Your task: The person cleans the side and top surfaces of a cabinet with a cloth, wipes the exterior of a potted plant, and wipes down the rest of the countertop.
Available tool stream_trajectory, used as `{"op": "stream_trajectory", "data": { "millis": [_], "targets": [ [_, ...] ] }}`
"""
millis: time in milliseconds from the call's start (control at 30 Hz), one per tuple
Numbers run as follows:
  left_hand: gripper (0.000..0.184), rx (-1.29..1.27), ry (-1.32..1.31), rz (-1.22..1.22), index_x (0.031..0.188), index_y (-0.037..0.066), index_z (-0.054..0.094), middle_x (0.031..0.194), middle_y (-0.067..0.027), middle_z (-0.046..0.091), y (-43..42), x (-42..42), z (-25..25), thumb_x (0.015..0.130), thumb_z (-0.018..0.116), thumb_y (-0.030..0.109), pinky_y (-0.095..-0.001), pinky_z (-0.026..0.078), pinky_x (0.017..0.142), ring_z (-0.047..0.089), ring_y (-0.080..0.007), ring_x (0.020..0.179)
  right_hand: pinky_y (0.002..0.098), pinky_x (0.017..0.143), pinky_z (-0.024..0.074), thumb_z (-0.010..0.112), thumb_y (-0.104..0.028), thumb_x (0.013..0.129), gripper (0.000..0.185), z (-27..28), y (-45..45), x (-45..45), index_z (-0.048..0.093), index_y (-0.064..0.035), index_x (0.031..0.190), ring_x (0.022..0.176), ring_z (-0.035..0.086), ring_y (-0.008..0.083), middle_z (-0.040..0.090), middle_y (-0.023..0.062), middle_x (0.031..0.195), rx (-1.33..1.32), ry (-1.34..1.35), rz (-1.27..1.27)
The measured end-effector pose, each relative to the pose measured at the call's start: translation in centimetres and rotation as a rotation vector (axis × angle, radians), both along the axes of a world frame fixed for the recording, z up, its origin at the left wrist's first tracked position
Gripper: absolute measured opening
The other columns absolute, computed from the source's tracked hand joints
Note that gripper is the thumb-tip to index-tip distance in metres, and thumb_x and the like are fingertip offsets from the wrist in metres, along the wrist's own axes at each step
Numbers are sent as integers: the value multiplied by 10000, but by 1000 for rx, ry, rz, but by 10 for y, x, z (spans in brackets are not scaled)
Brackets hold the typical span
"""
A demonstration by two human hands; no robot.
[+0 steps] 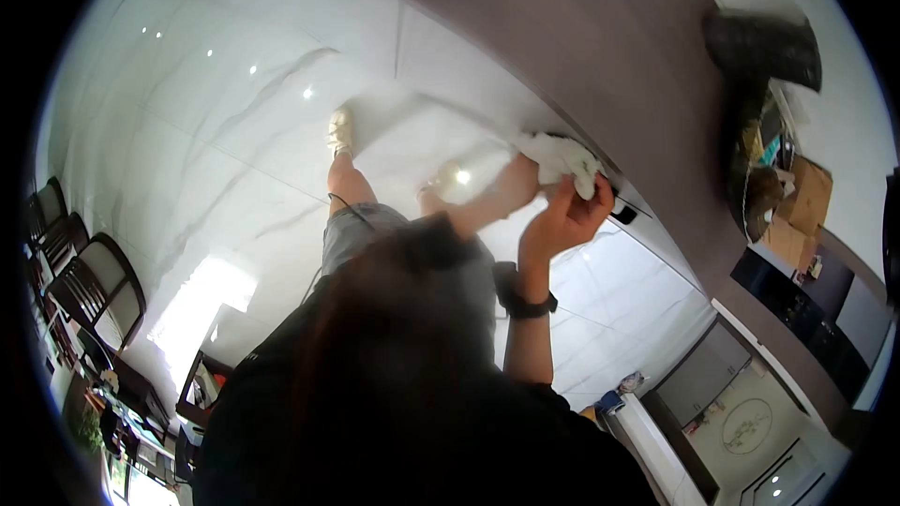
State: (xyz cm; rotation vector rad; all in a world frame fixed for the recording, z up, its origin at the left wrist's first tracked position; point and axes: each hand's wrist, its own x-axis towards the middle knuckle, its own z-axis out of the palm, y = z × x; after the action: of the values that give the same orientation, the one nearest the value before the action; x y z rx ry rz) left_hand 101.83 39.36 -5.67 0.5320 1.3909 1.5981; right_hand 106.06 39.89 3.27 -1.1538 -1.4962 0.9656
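Observation:
A white, crumpled, fluffy cloth (560, 157) is against the edge of the brown-topped cabinet. My right hand (574, 214), with a dark watch on the wrist, has its thumb and fingers pinched on the cloth's near end. My left hand (521, 178) reaches in from the left, blurred by motion, and meets the cloth's lower side. Its fingers are hidden there, so whether they grip the cloth does not show. Just behind the cloth is a dark strip along the cabinet edge, and a black handle (623, 215) shows beside my right hand.
The long brown countertop (600, 28) runs diagonally past my hands. Farther along it are a dark bag-like object (764, 47), a cardboard box (808, 195) and a black cooktop (797, 319). Dark chairs (103, 290) stand at the left on glossy white floor tiles (244, 131).

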Motion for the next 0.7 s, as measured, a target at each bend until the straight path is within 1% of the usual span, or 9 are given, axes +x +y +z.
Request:
{"op": "stream_trajectory", "data": {
  "millis": [167,233,300,400,467,533,600,667,700],
  "targets": [
    [350,1,148,-87,1139,40,572,1105,-140,624,24,52,-17,856,595,245,-397,489,862,613,-319,1006,266,821,470,549,-100,948,276,15,9,53,453,33,1170,946,575,170,571,138,1090,-28,-172,104],
    [324,-56,282,-78,1088,35,583,989,-137,634,21,35,-29,859,587,265,-381,485,783,611,-297,892,249,802,462,542,-140,960,283,16,12,56,451,34,1163,925,569,146,583,123,1060,-69,-280,102],
    [192,-462,187,2,1003,10,607,829,-106,645,12,11,-23,856,583,130,-315,484,638,601,-202,740,249,800,462,535,-166,968,286,19,10,43,453,32,1158,912,571,136,593,114,1047,-212,-241,77],
    [151,-435,184,187,969,2,598,750,-47,599,-9,-39,-29,904,548,129,-263,438,553,545,-117,651,284,840,483,523,-216,981,310,17,12,13,455,27,1161,930,596,149,611,103,1040,-282,62,124],
    [261,-260,-17,305,1013,17,562,762,-85,581,-38,-87,11,875,610,233,-314,441,622,542,-162,694,349,903,493,516,-204,982,311,20,3,-9,457,26,1183,1020,585,181,592,126,1095,-390,201,172],
    [180,-208,-2,418,938,36,555,745,-9,525,-65,-132,50,883,622,194,-249,378,563,436,-66,664,350,940,472,506,-194,985,320,35,-13,-42,452,33,1205,1070,557,188,568,132,1145,-467,270,230],
    [148,-95,58,508,954,60,544,749,8,516,-84,-170,81,878,630,155,-239,375,570,429,-57,666,328,1013,412,498,-168,985,344,55,-20,-72,437,47,1246,1158,500,191,526,124,1230,-580,441,294],
    [165,64,-18,592,996,80,530,765,14,521,-102,-206,102,872,632,119,-234,382,589,443,-61,678,334,939,446,535,-106,938,272,50,-22,-81,497,63,1148,1053,546,216,558,136,1110,-274,-36,346],
    [196,158,-132,632,1030,89,520,778,11,532,-110,-223,110,869,631,103,-236,391,605,461,-69,690,334,914,453,550,-93,921,252,51,-24,-88,519,66,1114,1026,558,225,567,141,1080,-190,-114,362]
  ]
}}
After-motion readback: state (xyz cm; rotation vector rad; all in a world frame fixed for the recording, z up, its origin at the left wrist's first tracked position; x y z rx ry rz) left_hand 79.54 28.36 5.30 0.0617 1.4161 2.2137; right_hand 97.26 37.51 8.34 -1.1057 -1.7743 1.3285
